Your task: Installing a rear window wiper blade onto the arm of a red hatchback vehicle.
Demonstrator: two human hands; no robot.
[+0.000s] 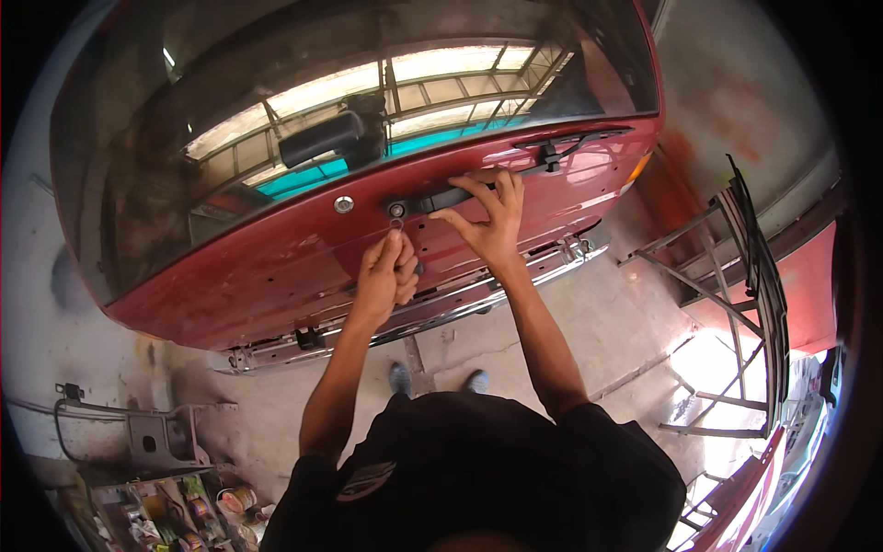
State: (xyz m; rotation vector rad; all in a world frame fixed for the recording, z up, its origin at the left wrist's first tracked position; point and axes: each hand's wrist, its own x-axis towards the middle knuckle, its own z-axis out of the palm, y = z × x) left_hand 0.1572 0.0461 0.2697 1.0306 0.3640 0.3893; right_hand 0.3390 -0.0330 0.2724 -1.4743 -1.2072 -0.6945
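A red car's tailgate (303, 248) stands before me with its dark rear window (230, 110) above. A black wiper arm (449, 199) runs rightward from a round metal pivot (396, 210). My right hand (495, 216) has its thumb below the arm and its fingers above, gripping it. My left hand (384, 276) is closed on a small ring-ended wrench (397, 224), whose ring is just below the pivot; most of the tool is hidden in the fist. Left of the pivot is a round lock (343, 204).
A chrome bumper (460, 308) crosses below the tailgate. On the right stands a metal frame (750, 304). Cans and other clutter (198, 506) fill the lower left, next to a grey metal bracket (166, 437). My feet (437, 378) are on the concrete floor (570, 322).
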